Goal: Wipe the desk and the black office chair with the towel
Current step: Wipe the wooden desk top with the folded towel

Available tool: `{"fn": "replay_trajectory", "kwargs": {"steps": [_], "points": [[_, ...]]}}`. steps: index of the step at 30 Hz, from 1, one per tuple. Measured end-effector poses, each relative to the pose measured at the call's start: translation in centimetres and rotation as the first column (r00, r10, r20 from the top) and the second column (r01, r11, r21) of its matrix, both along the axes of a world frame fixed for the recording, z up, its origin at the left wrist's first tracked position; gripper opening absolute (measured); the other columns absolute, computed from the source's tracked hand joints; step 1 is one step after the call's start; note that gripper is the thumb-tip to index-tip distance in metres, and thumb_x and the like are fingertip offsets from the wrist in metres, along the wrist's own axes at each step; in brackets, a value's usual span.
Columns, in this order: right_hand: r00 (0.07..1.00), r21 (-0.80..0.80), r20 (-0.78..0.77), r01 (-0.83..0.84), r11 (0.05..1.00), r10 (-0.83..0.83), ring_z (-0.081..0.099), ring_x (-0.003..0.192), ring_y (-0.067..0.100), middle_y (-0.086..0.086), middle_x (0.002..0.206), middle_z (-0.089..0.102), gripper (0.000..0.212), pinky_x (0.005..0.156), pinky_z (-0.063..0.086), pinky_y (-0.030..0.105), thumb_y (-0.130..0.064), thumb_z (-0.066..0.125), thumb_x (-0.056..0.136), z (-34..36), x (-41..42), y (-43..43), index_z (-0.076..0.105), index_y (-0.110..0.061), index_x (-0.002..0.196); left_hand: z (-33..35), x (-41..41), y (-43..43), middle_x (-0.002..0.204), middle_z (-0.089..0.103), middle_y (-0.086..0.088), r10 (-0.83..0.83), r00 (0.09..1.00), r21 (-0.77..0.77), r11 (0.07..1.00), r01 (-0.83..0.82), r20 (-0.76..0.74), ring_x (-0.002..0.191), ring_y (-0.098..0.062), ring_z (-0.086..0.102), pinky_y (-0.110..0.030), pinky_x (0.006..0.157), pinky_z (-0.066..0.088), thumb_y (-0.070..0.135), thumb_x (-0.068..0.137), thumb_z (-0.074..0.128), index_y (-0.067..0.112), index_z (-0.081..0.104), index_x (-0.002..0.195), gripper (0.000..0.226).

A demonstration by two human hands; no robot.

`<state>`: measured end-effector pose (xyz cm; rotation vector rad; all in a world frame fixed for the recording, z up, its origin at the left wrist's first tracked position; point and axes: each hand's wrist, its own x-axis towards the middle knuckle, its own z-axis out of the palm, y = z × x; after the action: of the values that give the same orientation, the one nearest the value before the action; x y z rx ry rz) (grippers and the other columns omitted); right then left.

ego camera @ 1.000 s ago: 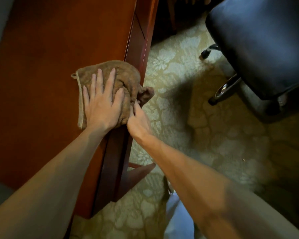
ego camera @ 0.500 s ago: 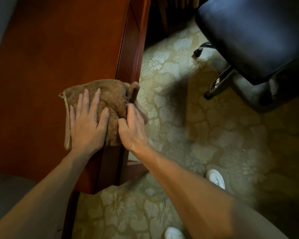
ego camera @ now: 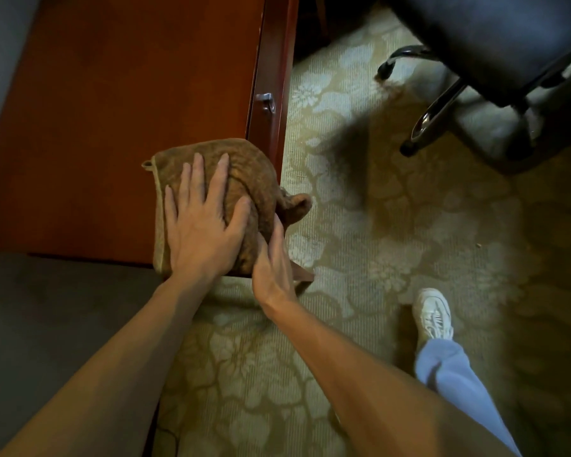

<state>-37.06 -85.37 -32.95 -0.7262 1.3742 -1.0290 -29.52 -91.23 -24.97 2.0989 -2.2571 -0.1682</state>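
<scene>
Brown ribbed terry towel, bunched, on the near corner of a red-brown polished wooden desk.
Soft, light, limp; likely slides easily, best pressed flat from above. Left hand spread flat, pressing its top; right hand against the overhanging side, fingers mostly straight, pinch not discernible. Black padded office chair well apart.

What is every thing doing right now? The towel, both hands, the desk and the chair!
towel: bunched on the desk's near corner, one end hanging over the edge.
left hand: flat on the towel, fingers spread.
right hand: touching the towel's side at the desk edge; grip unclear.
desk: towel pressed on its near corner.
office chair: upright on the carpet, untouched.
</scene>
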Motion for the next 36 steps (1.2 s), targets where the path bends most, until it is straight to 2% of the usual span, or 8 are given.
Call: {"fn": "replay_trajectory", "kwargs": {"steps": [4, 8, 18, 21, 25, 29, 32, 36], "points": [[1.000, 0.014, 0.026, -0.011, 1.000, 0.010, 0.023, 0.155, 0.020, -0.009, 0.169, 0.021, 0.069, 0.123, 0.024, 0.058, -0.084, 0.020, 0.088, 0.4, -0.5, -2.3, 0.005, -0.065, 0.153, -0.1, -0.4, -0.6, 0.174, 0.003, 0.002, 0.010, 1.000, -0.021, 1.000, -0.010, 0.029, 0.159, -0.016, -0.002, -0.049, 0.128, -0.002, 0.064, 0.097, 0.026, 0.041, 0.010, 0.163, 0.072], [0.996, -0.002, -0.018, -0.092, 0.996, 0.092, 0.013, 0.158, 0.024, -0.005, 0.169, 0.022, 0.085, 0.126, 0.017, 0.057, -0.081, 0.019, 0.083, 0.6, -2.5, -7.4, 0.012, -0.048, 0.161, -0.1, -0.8, -2.2, 0.174, 0.004, 0.001, 0.018, 0.998, -0.019, 1.000, -0.017, 0.056, 0.159, -0.017, -0.001, -0.052, 0.127, 0.000, 0.064, 0.098, 0.026, 0.040, 0.009, 0.163, 0.072], [0.984, 0.029, -0.086, -0.153, 0.988, 0.155, 0.014, 0.157, 0.025, -0.002, 0.170, 0.020, 0.099, 0.125, 0.018, 0.057, -0.076, 0.017, 0.074, 0.6, -5.9, -17.7, 0.010, -0.037, 0.164, -0.3, -3.3, -12.1, 0.174, 0.003, -0.001, 0.019, 0.998, -0.012, 1.000, -0.018, 0.061, 0.159, -0.019, -0.002, -0.053, 0.127, -0.003, 0.061, 0.099, 0.035, 0.041, 0.009, 0.163, 0.073], [0.981, 0.028, -0.114, -0.155, 0.987, 0.157, 0.011, 0.158, 0.022, -0.003, 0.172, 0.017, 0.088, 0.125, 0.018, 0.055, -0.070, 0.016, 0.085, 0.4, -5.7, -17.9, 0.008, -0.033, 0.165, -0.1, -3.4, -13.4, 0.174, 0.002, 0.000, 0.012, 0.999, -0.005, 1.000, -0.011, 0.048, 0.159, -0.019, -0.003, -0.052, 0.127, -0.004, 0.061, 0.098, 0.036, 0.042, 0.009, 0.163, 0.074], [0.985, 0.031, -0.109, -0.131, 0.991, 0.134, 0.015, 0.158, 0.023, -0.004, 0.172, 0.016, 0.073, 0.124, 0.023, 0.055, -0.065, 0.019, 0.096, -0.1, -5.3, -16.2, 0.005, -0.040, 0.164, -0.2, -3.4, -13.3, 0.174, 0.001, 0.000, -0.001, 0.999, -0.008, 1.000, 0.001, 0.042, 0.159, -0.019, -0.003, -0.053, 0.127, -0.004, 0.062, 0.098, 0.036, 0.042, 0.009, 0.163, 0.073], [0.987, 0.022, -0.133, -0.087, 0.996, 0.090, 0.033, 0.151, 0.028, -0.001, 0.165, 0.036, 0.072, 0.118, 0.033, 0.055, -0.059, 0.026, 0.092, 0.2, -4.7, -14.5, 0.019, -0.042, 0.162, -0.1, -3.4, -12.6, 0.174, -0.002, -0.001, -0.001, 1.000, 0.010, 1.000, 0.001, 0.010, 0.159, -0.019, -0.006, -0.053, 0.127, -0.006, 0.062, 0.099, 0.038, 0.042, 0.008, 0.163, 0.074], [0.986, 0.001, -0.159, -0.040, 0.999, 0.040, 0.056, 0.130, 0.030, 0.003, 0.146, 0.058, 0.060, 0.107, 0.046, 0.054, -0.047, 0.033, 0.097, 0.5, -4.2, -11.7, 0.038, -0.037, 0.156, 0.1, -2.9, -10.3, 0.173, -0.005, -0.002, -0.069, 0.997, 0.038, 0.997, 0.068, 0.022, 0.159, -0.021, -0.008, -0.054, 0.126, -0.007, 0.058, 0.096, 0.042, 0.041, 0.005, 0.163, 0.080], [0.990, 0.020, -0.141, -0.009, 1.000, 0.011, 0.058, 0.126, 0.030, 0.007, 0.140, 0.062, 0.046, 0.108, 0.046, 0.052, -0.029, 0.037, 0.108, 0.7, -2.3, -4.8, 0.046, -0.028, 0.153, 0.1, -0.7, -4.7, 0.173, -0.005, -0.002, -0.185, 0.982, 0.050, 0.982, 0.184, 0.031, 0.159, -0.021, -0.008, -0.053, 0.126, -0.006, 0.055, 0.095, 0.045, 0.042, 0.003, 0.163, 0.081]]}}
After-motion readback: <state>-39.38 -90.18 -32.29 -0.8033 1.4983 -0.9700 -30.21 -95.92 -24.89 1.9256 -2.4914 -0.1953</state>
